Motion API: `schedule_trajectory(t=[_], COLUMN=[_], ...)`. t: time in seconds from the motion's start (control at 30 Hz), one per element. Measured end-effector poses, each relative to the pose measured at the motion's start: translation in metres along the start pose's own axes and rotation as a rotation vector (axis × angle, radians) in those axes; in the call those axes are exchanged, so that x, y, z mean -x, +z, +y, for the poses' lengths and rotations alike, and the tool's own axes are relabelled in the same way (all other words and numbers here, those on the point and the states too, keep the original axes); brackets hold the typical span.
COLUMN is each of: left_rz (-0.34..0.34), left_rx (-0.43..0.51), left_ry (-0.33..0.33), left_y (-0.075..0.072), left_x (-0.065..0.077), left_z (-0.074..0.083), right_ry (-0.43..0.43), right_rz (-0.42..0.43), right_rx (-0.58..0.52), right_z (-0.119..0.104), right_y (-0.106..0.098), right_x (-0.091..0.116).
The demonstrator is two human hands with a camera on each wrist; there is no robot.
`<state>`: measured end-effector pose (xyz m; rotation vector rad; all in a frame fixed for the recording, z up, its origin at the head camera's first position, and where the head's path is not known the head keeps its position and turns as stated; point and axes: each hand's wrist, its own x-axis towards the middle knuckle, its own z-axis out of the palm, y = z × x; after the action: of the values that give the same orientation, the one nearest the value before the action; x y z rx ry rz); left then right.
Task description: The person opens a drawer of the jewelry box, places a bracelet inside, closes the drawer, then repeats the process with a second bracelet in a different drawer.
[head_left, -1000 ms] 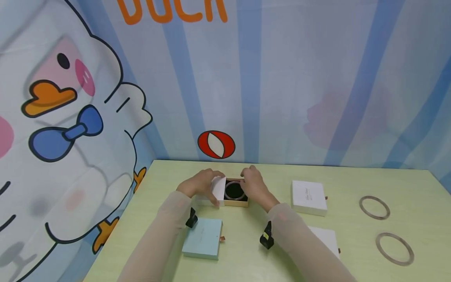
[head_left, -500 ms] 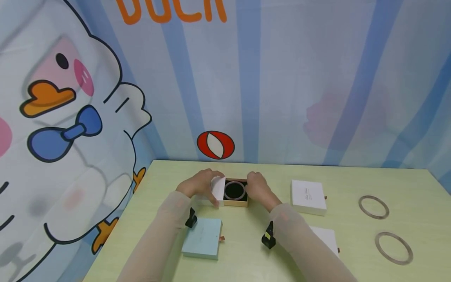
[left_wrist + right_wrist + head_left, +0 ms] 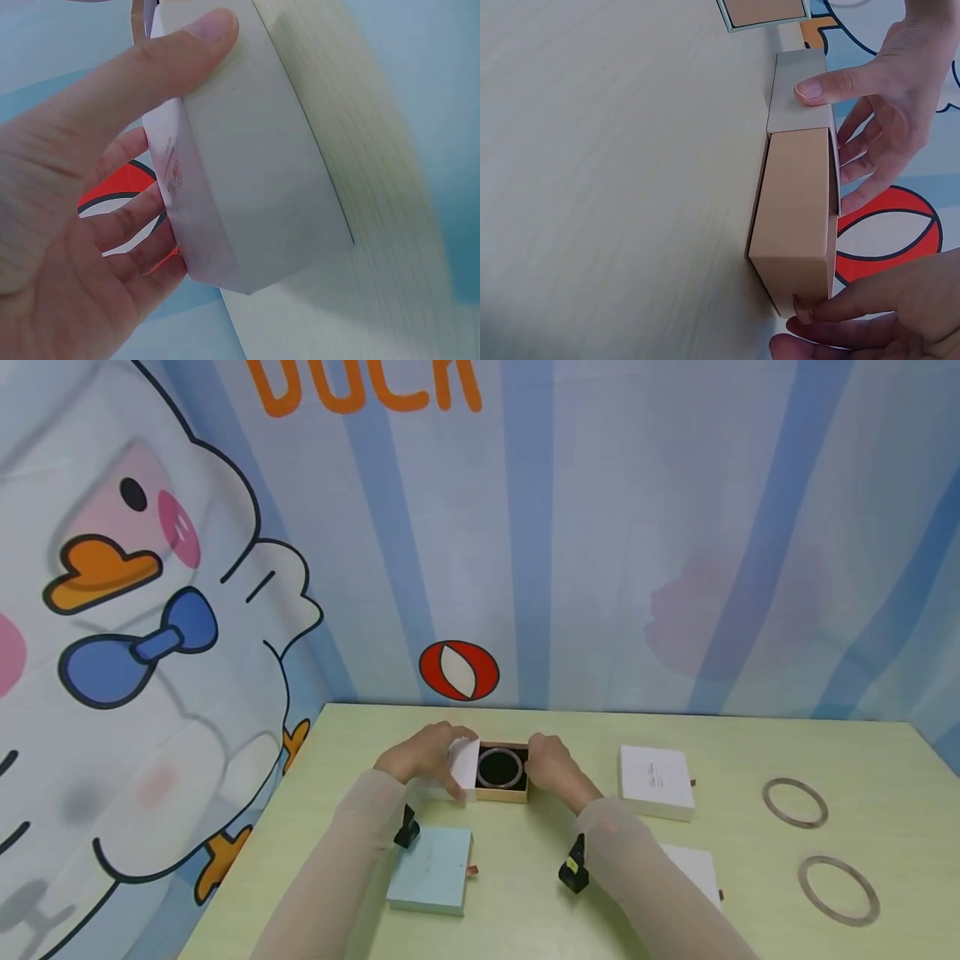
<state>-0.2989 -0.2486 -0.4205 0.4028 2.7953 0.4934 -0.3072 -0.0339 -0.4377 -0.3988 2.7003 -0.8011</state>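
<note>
A white box sleeve (image 3: 467, 767) lies near the table's back edge, its tan drawer (image 3: 502, 795) slid out to the right. In the drawer's black lining sits a pale ring-shaped bangle (image 3: 481, 768). My left hand (image 3: 423, 755) grips the sleeve, thumb (image 3: 199, 45) on its front wall and fingers behind, as the left wrist view shows. At the drawer's right end is my right hand (image 3: 555, 767); in the right wrist view its thumb and finger pinch the small brown ribbon tab (image 3: 802, 309). The bangle is out of sight in both wrist views.
A light blue box (image 3: 431, 870) with a brown tab lies in front of the left forearm. Two white boxes stand to the right, one (image 3: 656, 781) further back, one (image 3: 692, 867) partly behind the right sleeve. Two loose bangles, far (image 3: 823, 810) and near (image 3: 847, 921), lie at far right.
My right hand has shifted from over the drawer's back right corner, beside the bangle, to the drawer's right end. The left hand, sleeve and drawer look the same.
</note>
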Motion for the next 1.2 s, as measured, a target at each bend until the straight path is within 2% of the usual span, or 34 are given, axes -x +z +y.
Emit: schedule_trajectory(t=[0.13,0.33,0.6,1.2], left_rz=[0.003,0.004,0.004,0.003], left_rx=[-0.003,-0.002,-0.002,0.006], left_ry=[0.011,0.020,0.008,0.000], left_y=[-0.0005,-0.0006,-0.0004,0.0013], left_x=[0.0008,0.0015,0.0017,0.0012], left_z=[0.0002,0.0000,-0.0001,-0.0016], right_ry=[0.024,0.017,-0.032,-0.050], right_rz=[-0.028,-0.045,0.003,0.014], right_rx=[-0.013,-0.025,0.011,0.010], right_z=[0.0006,0.0021,0.0046,0.0069], right_y=[0.0008,0.0026,0.0020,0.0041], right_x=[-0.0007,0.0011,0.0033,0.0010])
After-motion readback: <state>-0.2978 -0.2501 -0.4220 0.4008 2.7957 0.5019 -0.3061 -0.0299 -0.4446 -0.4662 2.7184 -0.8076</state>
